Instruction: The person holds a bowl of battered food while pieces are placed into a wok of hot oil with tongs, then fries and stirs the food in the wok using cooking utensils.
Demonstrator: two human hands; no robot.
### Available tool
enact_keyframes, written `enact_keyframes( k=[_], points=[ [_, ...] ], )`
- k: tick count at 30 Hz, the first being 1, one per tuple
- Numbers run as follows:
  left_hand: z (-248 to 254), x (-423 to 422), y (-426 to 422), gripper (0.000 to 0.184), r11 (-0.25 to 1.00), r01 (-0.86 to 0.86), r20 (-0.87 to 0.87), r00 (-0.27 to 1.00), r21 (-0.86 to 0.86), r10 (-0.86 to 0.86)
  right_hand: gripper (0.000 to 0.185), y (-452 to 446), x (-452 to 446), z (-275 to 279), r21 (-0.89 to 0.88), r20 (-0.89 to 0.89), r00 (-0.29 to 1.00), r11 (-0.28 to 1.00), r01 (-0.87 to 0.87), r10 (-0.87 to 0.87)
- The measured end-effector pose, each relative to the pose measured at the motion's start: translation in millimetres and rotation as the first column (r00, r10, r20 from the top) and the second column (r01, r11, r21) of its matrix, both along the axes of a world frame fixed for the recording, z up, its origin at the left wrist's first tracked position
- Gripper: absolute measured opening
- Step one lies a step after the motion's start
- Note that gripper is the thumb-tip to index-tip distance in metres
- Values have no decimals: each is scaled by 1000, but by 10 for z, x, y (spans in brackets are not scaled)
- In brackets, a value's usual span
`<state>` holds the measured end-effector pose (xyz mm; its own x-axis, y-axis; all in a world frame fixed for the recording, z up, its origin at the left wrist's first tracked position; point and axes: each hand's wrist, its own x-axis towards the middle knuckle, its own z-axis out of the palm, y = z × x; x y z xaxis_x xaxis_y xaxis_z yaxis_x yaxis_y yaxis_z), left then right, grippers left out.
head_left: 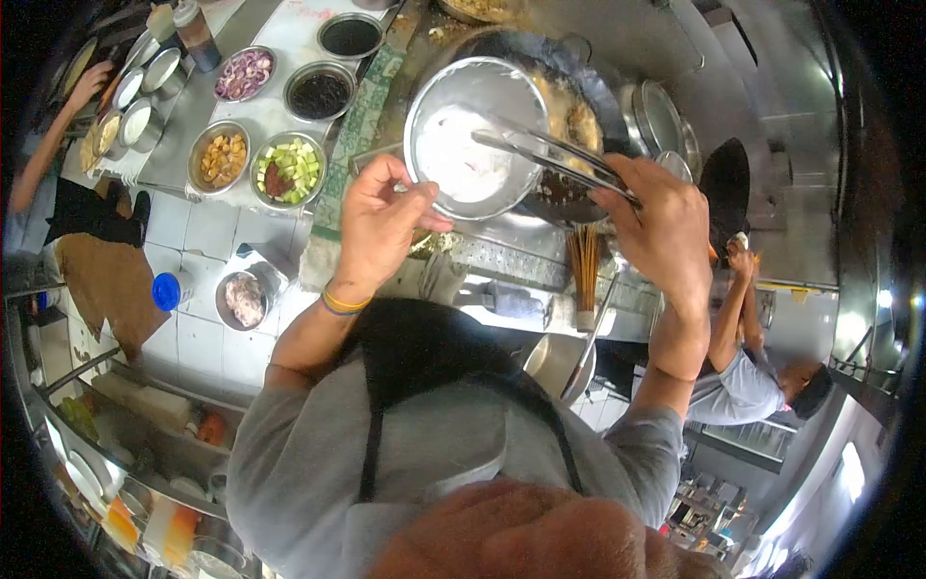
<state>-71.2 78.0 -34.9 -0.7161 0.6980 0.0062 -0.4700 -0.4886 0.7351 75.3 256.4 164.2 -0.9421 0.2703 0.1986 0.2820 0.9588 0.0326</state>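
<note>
My left hand (pixel 386 217) grips the near left rim of a round metal bowl (pixel 526 183), thumb and fingers pinched on its edge. White stuff (pixel 463 154) lies inside, too bright to make out. My right hand (pixel 666 217) is closed round metal tongs (pixel 569 159), whose tips reach over the bowl's right side into its mouth. Whether the tips hold anything I cannot tell. Behind the bowl and to its right, a dark wok (pixel 603 87) holds golden pieces in oil (pixel 579 121), partly hidden by bowl and tongs.
Left of me stand bowls of chopped red onion (pixel 243 74), green cubes (pixel 289 166), browned cubes (pixel 222 159) and dark liquid (pixel 350 36). A bamboo brush (pixel 585 270) stands at the stove's front. Co-workers show at right (pixel 743 386) and far left (pixel 48 145).
</note>
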Motion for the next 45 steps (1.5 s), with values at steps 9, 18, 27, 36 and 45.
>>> enact_keyframes(
  k=[9,18,27,36,45],
  points=[
    [-102,34,49,14,1000,28,6,1000,-13,-27,22,54,133,-60,-84,-103,992,994,67,-76],
    [-242,-92,46,12,993,-75,96,992,-96,84,23,397,790,-21,52,-182,896,906,421,-406],
    [-187,-154,-5,12,995,-58,46,997,-85,62,34,1223,1082,-901,184,31,790,780,598,-613],
    [2,37,70,13,998,38,-12,999,-52,-39,24,-25,544,-15,44,22,985,985,169,-170],
    [-46,72,46,12,999,12,-69,997,-46,-15,21,-135,318,10,65,9,1000,998,28,-29]
  ],
)
